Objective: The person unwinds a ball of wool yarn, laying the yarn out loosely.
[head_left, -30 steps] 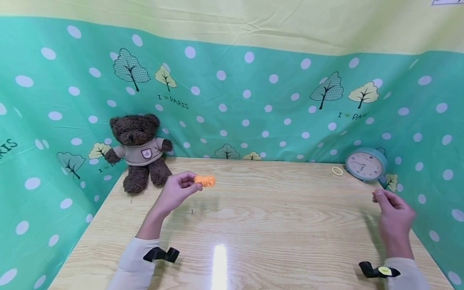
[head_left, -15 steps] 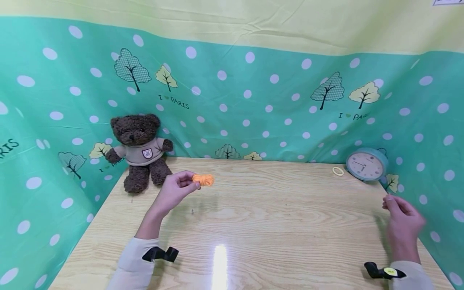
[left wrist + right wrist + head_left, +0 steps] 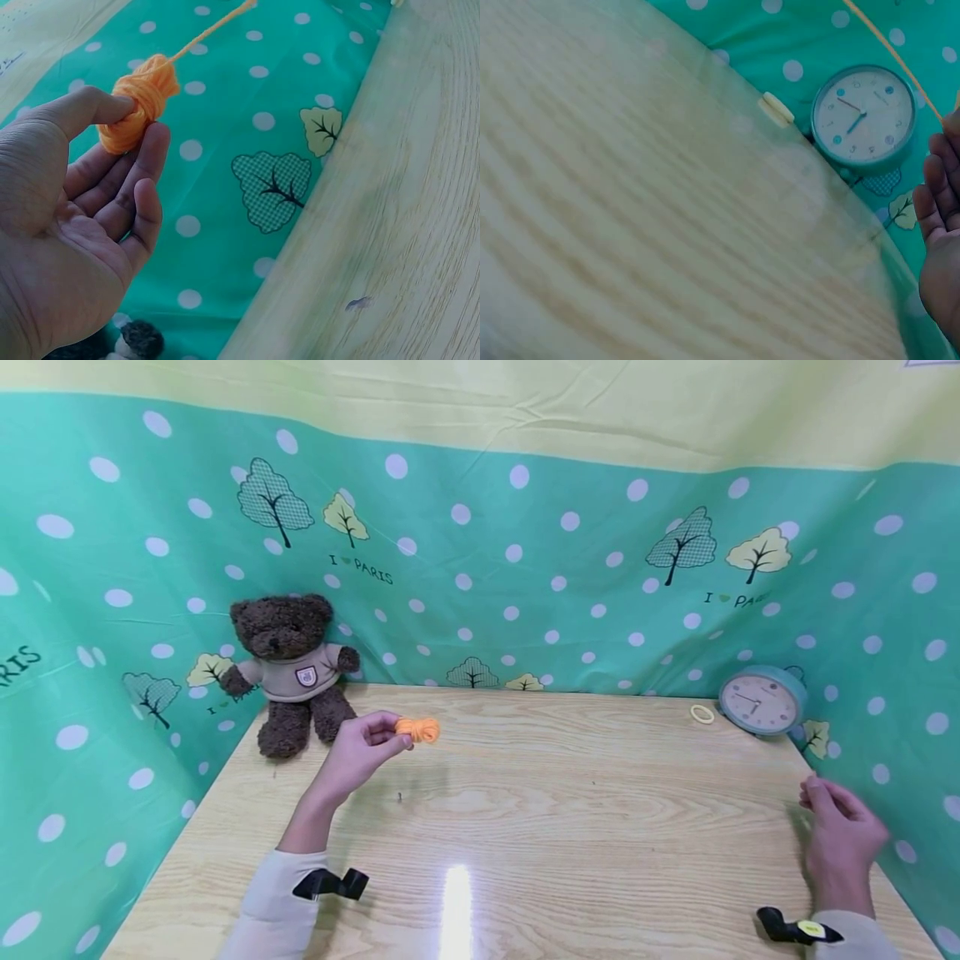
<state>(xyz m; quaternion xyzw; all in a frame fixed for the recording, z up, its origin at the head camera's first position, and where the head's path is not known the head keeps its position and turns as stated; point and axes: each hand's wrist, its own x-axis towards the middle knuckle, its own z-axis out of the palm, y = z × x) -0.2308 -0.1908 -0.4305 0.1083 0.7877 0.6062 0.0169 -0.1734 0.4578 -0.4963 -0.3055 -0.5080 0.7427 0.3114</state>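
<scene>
Between thumb and fingertips, my left hand (image 3: 356, 758) pinches a small wound bundle of orange yarn (image 3: 417, 730) above the table's left half. From that bundle (image 3: 142, 105) in the left wrist view, a single strand of yarn (image 3: 214, 30) stretches away. My right hand (image 3: 843, 831) is raised at the table's right edge. The right wrist view has the yarn strand (image 3: 892, 54) running taut to the right hand's fingertips, which pinch it; part of that hand (image 3: 941, 217) is cut off by the frame. In the head view the strand is too thin to follow.
A dark brown teddy bear (image 3: 292, 672) in a grey top sits at the back left. A blue round alarm clock (image 3: 761, 700) and a pale yellow ring (image 3: 702, 714) are at the back right. A green dotted curtain (image 3: 525, 568) borders the wooden table (image 3: 555, 827).
My right hand has moved to the right and nearer to me, farther from the left hand. The left hand has shifted very slightly left and still pinches the yarn bundle.
</scene>
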